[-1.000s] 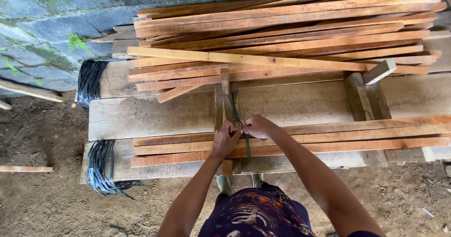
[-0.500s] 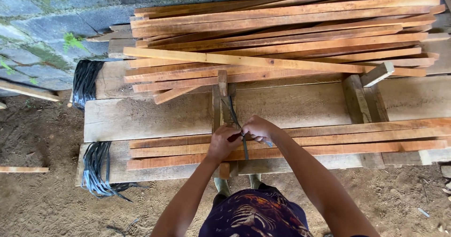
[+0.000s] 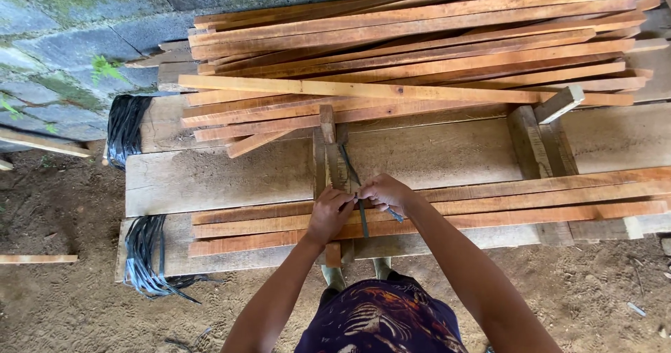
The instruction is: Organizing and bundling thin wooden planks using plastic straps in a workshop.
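Dark strap (image 3: 361, 213) pinched by left hand (image 3: 330, 212) and right hand (image 3: 383, 191) | strap laid crosswise over wooden slats (image 3: 489, 210) | slats' length runs left-right on worktop (image 3: 210, 175)

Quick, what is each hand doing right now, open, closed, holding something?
Left hand: closed, pinching the dark strap over the wooden slats.
Right hand: closed, gripping the same strap.

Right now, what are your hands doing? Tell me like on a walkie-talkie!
Left hand and right hand both pinching the dark strap. Strap crosses the front bundle of wooden slats on the plank bench. Nothing in the way.
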